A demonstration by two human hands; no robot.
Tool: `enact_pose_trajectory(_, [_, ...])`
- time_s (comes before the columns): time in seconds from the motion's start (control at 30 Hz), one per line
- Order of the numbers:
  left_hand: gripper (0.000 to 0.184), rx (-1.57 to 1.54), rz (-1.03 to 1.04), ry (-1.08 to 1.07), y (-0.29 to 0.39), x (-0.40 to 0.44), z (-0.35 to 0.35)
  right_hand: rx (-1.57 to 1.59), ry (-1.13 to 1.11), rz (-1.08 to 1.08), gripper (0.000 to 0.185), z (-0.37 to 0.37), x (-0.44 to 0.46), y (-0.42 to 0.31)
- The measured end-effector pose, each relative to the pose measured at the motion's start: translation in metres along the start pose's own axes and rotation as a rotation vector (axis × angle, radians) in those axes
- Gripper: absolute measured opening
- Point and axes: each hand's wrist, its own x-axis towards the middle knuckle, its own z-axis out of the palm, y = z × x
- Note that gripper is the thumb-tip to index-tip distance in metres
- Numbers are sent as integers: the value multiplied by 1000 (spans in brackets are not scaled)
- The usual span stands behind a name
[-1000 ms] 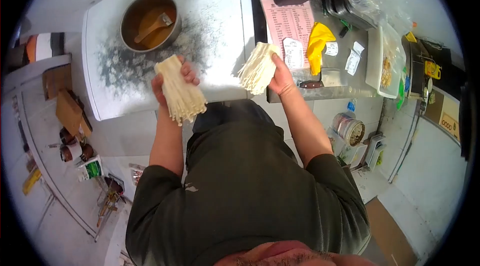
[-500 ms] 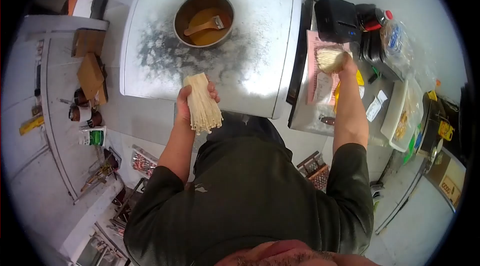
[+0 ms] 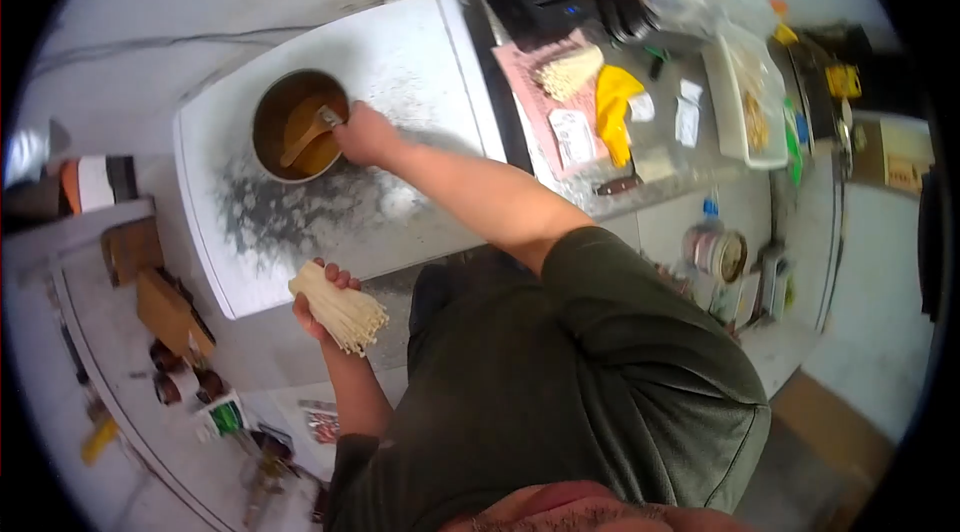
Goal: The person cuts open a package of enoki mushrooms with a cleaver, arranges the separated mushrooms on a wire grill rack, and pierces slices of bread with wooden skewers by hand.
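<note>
My left hand (image 3: pixel 325 297) is closed around a bundle of enoki mushrooms (image 3: pixel 345 310), held in front of the white table with the caps pointing down and right. My right hand (image 3: pixel 368 136) is at the right rim of a round metal pot (image 3: pixel 262 137), fingers curled and partly hidden. A wooden-handled brush (image 3: pixel 308 139) with a metal band leans inside the pot over yellow-orange liquid (image 3: pixel 325 157). The band end lies close against my right fingers; whether they grip the brush or the rim is unclear. Another enoki bundle (image 3: pixel 570 72) lies on pink paper (image 3: pixel 515 62).
The pot stands on a white table (image 3: pixel 420 42) with dark smudges. To the right, a metal counter (image 3: pixel 665 147) bears a black box-shaped device (image 3: pixel 535 2), a yellow cloth-like item (image 3: pixel 615 112), paper slips and a white tray (image 3: pixel 730 122). Cardboard boxes (image 3: pixel 170 312) are at left.
My right hand has let go of the second enoki bundle on the pink paper and moved left to the pot. My left hand still holds its bundle. The view has turned.
</note>
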Motion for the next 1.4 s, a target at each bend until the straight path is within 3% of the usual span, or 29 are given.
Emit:
enact_pose_trajectory(0.1, [61,18,-33,-27,3,1,5,-104,22,-157,36,-16,-14,-9])
enact_pose_trajectory(0.2, [60,29,-83,-56,5,8,8,117,-46,124,36,-48,-24,-15])
enact_pose_trajectory(0.4, [57,124,-228,-53,-8,45,11,134,213,129,36,-149,-77,32])
enact_pose_trajectory(0.6, [57,187,-385,-113,-56,81,39,154,474,302,33,-260,-164,162])
enact_pose_trajectory(0.67, [56,216,-427,-108,-79,88,50,375,665,540,32,-301,-203,178])
enact_pose_trajectory(0.73, [56,240,-469,-114,-100,90,58,302,883,576,26,-331,-231,225])
enact_pose_trajectory(0.77, [56,251,-492,-125,-112,92,62,385,888,647,25,-347,-244,252])
enact_pose_trajectory(0.93, [57,259,-624,-191,-197,94,90,543,993,829,29,-426,-291,350])
enact_pose_trajectory(1.07, [58,375,-722,-275,-295,70,124,445,951,870,31,-466,-304,426])
enact_pose_trajectory(1.13, [59,474,-725,-228,-352,52,144,334,938,764,27,-470,-284,511])
enact_pose_trajectory(1.17, [60,479,-781,-237,-386,55,156,-31,729,659,25,-486,-282,517])
enact_pose_trajectory(1.23, [60,435,-862,-357,-445,49,169,-67,650,654,26,-499,-287,501])
enact_pose_trajectory(1.3, [62,402,-929,-451,-504,41,191,159,781,718,31,-497,-277,507])
enact_pose_trajectory(1.4, [61,345,-1021,-487,-575,39,214,-33,694,589,39,-495,-253,539])
